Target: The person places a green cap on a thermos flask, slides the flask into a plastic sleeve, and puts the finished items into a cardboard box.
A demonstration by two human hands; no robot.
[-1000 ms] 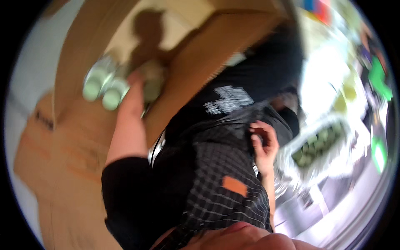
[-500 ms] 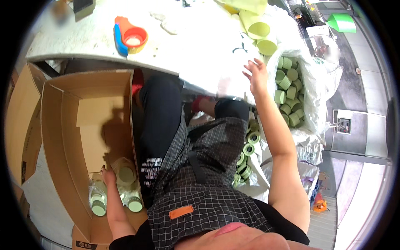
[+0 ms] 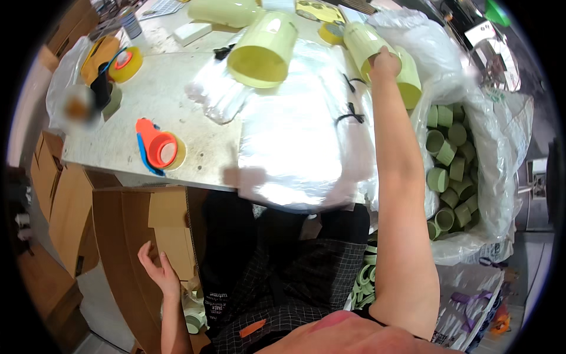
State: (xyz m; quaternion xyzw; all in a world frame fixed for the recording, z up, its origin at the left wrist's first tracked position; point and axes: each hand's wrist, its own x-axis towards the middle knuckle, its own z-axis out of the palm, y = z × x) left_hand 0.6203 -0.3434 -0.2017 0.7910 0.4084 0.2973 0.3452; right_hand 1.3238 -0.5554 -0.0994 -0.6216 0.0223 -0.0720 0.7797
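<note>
My right hand (image 3: 385, 62) reaches to the far right of the table and grips the rim of a pale green hollow cylinder (image 3: 358, 40). Part of its fingers is hidden. Close beside lies another such cylinder (image 3: 411, 91). Above the open cardboard box (image 3: 124, 236) at lower left, my left hand (image 3: 160, 270) is raised with its fingers apart and nothing in it. Down in the box stands a wrapped bottle with a light green lid (image 3: 193, 321), partly covered by the box edge and my leg.
Clear plastic bags (image 3: 289, 135) lie stacked at the table's front. A larger pale green cylinder (image 3: 263, 50) rests behind them. An orange tape dispenser (image 3: 160, 148) sits to the left. On the right stands a plastic-lined container of green caps (image 3: 457, 159).
My right hand has moved forward over the table and taken hold of a cylinder. My left hand has come up from the bottles in the box. The view has tilted toward the table.
</note>
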